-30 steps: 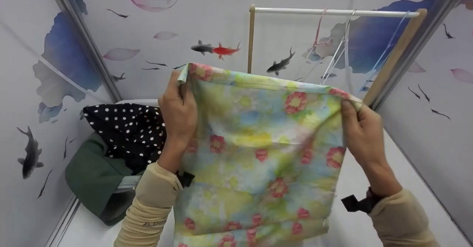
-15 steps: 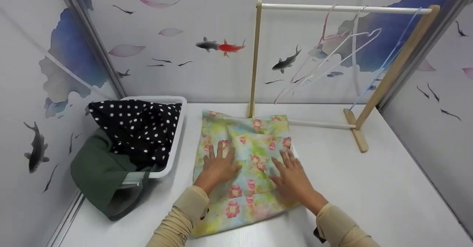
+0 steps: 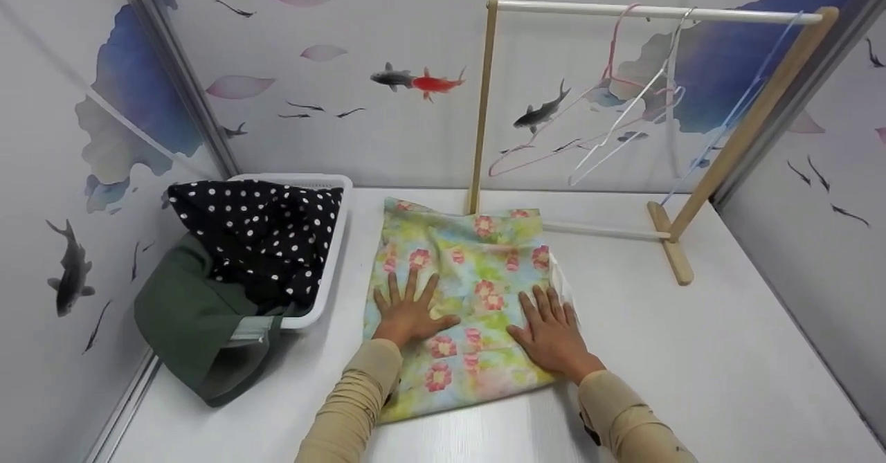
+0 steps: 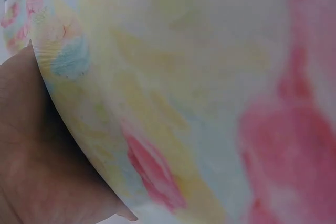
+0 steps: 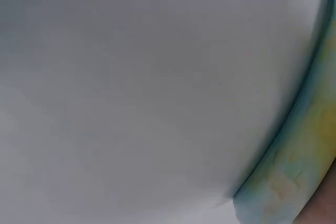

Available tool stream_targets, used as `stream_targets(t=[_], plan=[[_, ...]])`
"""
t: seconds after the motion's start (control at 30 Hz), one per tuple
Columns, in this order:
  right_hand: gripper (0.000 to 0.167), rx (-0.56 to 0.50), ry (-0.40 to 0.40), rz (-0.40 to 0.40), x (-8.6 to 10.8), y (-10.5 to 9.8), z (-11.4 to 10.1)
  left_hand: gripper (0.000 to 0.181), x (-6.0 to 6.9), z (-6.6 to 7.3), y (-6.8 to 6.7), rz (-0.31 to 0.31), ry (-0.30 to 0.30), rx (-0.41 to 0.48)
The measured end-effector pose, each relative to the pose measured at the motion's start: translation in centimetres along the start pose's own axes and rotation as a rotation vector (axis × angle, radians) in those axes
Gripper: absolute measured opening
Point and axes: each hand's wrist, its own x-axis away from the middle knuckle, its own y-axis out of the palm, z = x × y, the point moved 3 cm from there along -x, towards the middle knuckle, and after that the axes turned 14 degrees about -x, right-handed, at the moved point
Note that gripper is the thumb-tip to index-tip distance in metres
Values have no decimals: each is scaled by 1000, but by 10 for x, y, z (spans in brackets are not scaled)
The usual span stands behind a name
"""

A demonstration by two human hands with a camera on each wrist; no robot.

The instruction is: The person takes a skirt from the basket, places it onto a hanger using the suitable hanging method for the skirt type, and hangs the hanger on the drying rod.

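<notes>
A floral cloth (image 3: 460, 394), yellow-green and blue with pink flowers, lies spread on the white table (image 3: 692, 366), slightly creased. White fabric (image 3: 558, 279) shows along its right edge. My left hand (image 3: 410, 314) rests flat on its left half with fingers spread. On the right half, near the edge, my right hand (image 3: 552, 331) lies flat, fingers extended. Close up in the left wrist view, the cloth (image 4: 157, 103) fills most of the picture beside part of the hand (image 4: 42, 156). The right wrist view shows mostly white surface, with the cloth's edge (image 5: 299, 156) at right.
At the left, a white basket (image 3: 339, 241) holds a black polka-dot cloth (image 3: 270, 234) and a dark green garment (image 3: 187, 318) hanging over its front. Behind right stands a wooden rack (image 3: 484, 103) with pink (image 3: 612, 44), white (image 3: 626, 113) and blue (image 3: 740, 106) hangers. Patterned walls enclose the table.
The floral cloth was held up by its top corners, then came down onto the table. Both hands let go and now lie flat on it. The hangers have swung.
</notes>
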Motion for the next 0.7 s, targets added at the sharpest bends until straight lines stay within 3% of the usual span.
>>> stream_targets(t=[0.53,0.7], plan=[[76,-3,45,10,-2,1,0,89,-3,-14,5,23,28,56],[75,-2,48,5,-1,1,0,94,-15,-18,22,9,12,53]])
